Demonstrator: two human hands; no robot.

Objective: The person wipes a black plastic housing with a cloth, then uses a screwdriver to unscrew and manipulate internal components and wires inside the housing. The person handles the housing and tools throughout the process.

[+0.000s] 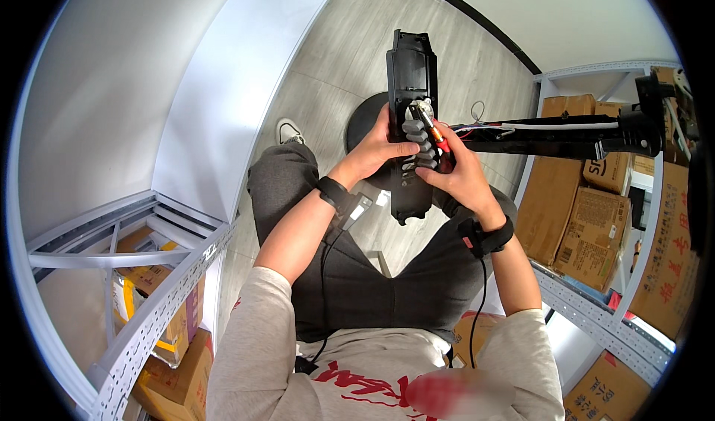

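Observation:
A long black plastic housing (412, 71) stands lengthwise in front of me, its inner side facing up. Several grey ridged blocks (414, 125) sit in a row at its middle. My left hand (376, 151) is closed round the housing's left edge, its thumb lying across the grey blocks. My right hand (462, 169) is closed round red-handled pliers (441, 139), and its thumb touches the lower grey blocks. The pliers' metal jaws reach a small pale round part above the blocks; whether they grip it is too small to tell.
A black arm-like frame with a white cable (566, 126) extends to the right. Behind the housing is a round black stool seat or base (361, 123). Shelving with cardboard boxes (588, 235) stands at right, and a metal rack (171, 272) at left. Cords run from both wristbands.

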